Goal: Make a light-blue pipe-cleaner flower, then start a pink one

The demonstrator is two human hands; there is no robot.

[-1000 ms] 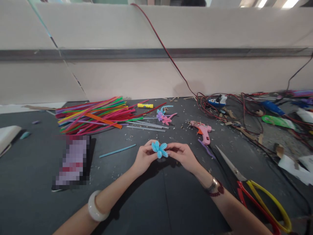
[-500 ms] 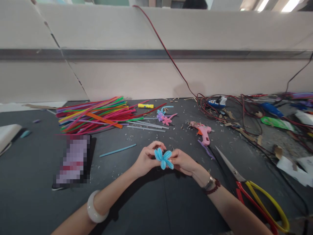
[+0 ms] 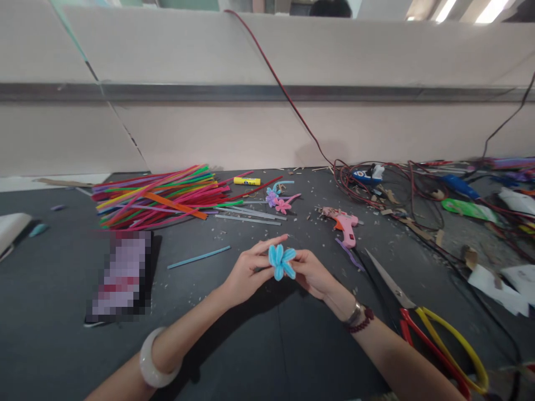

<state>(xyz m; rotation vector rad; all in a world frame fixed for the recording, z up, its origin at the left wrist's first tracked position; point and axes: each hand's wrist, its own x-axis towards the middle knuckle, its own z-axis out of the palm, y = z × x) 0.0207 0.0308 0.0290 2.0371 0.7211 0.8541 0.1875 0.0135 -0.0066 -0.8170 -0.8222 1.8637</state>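
A light blue pipe-cleaner flower [image 3: 281, 262] with several looped petals is held up over the dark table, between both hands. My left hand [image 3: 249, 271] grips its left side, thumb at the petals and the index finger stretched out behind. From the right, my right hand [image 3: 312, 273] pinches the flower, its fingertips partly hidden behind the petals. Beyond the hands lie small blue, purple and pink flowers [image 3: 283, 206]. A single blue pipe cleaner [image 3: 199, 257] rests left of my left hand.
Colourful pipe cleaners [image 3: 163, 195] lie at the back left, above a blurred phone-like object [image 3: 121, 278]. A yellow glue stick [image 3: 247, 181] is at the back. On the right are a pink glue gun [image 3: 345, 225], large scissors [image 3: 412, 306] and tangled red cables [image 3: 355, 186].
The flower has tilted and risen slightly. My left index finger has stretched out behind it, and the left hand's fingers are more extended. The view has shifted slightly.
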